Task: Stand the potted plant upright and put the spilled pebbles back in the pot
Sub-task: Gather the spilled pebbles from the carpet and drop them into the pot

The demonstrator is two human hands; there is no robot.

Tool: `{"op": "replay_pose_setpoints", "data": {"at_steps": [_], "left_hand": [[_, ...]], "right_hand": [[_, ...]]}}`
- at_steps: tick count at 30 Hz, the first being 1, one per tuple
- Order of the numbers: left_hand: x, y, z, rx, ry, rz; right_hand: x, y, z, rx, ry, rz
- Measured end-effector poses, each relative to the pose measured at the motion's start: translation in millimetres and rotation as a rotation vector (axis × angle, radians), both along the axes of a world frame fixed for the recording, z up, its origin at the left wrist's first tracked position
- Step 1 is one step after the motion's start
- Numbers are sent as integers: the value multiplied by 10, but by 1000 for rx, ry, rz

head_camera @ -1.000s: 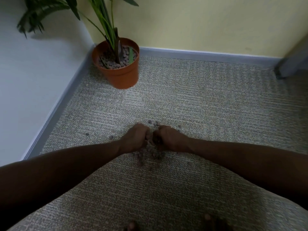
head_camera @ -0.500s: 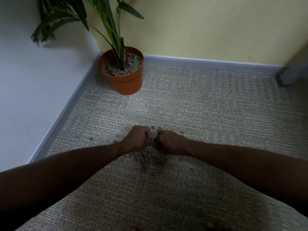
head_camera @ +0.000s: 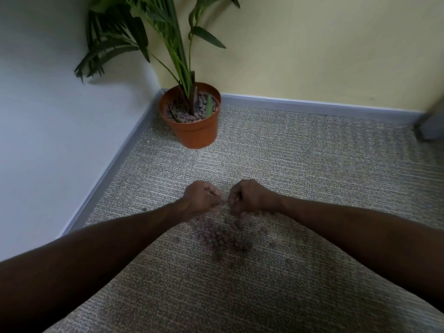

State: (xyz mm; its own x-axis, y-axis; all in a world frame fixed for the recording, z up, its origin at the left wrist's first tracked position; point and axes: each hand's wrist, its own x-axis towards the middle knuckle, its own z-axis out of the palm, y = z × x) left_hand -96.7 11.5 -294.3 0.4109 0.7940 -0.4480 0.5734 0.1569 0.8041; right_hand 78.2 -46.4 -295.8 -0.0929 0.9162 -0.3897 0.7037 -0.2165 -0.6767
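The orange pot (head_camera: 195,131) stands upright in the room's corner, its green plant (head_camera: 168,42) rising from a bed of brown pebbles. A heap of spilled pebbles (head_camera: 222,236) lies on the carpet in front of me. My left hand (head_camera: 201,197) and my right hand (head_camera: 249,195) hover side by side just above the far edge of the heap, a small gap between them. Both fists are curled with the palms hidden; each seems to hold scooped pebbles, but I cannot see inside them.
Grey patterned carpet (head_camera: 300,164) covers the floor. A grey skirting board (head_camera: 312,107) runs along the yellow back wall and the white left wall. A grey furniture leg (head_camera: 432,121) stands at the far right. A few stray pebbles (head_camera: 289,261) lie around the heap.
Both hands have lifted off the heap and drawn slightly apart, uncovering the pebbles beneath. The view has tilted up, so more of the plant shows.
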Motion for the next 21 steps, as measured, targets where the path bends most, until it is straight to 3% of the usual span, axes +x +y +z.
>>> {"op": "replay_pose_setpoints", "data": {"at_steps": [6, 11, 14, 18, 21], "left_hand": [[-46, 590, 392, -167, -240, 240], [3, 1274, 833, -345, -572, 504], [106, 1539, 1035, -335, -721, 589], [261, 1648, 1126, -263, -658, 594], [259, 1680, 1144, -297, -740, 542]], "right_hand": [[85, 618, 307, -104, 370, -245], [173, 1325, 834, -182, 694, -415], [86, 1747, 1097, -164, 881, -564], [-140, 2137, 1252, -6, 745, -632], [-232, 2220, 1268, 18, 652, -560]]}}
